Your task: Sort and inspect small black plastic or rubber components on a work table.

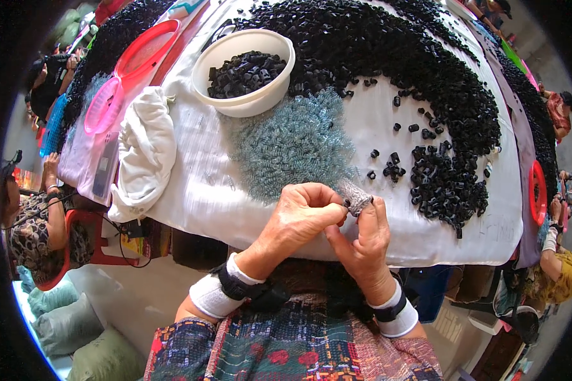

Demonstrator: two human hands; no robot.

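My left hand is closed in a pinch, thumb and forefinger together at a small dark piece near their tips. My right hand meets it at the fingertips, its fingers closed around something small and black. A grey, rough-textured sleeve-like piece shows at the right hand's fingertips; whether it is worn or held I cannot tell. Just beyond the hands lies a heap of pale blue coil springs. Small black plastic parts are piled to the right of the springs.
A white bowl of black parts stands behind the springs. A crumpled white cloth lies at left on the white-covered table. Pink and red baskets sit further left. Other people work at both sides. Sacks rest on the floor.
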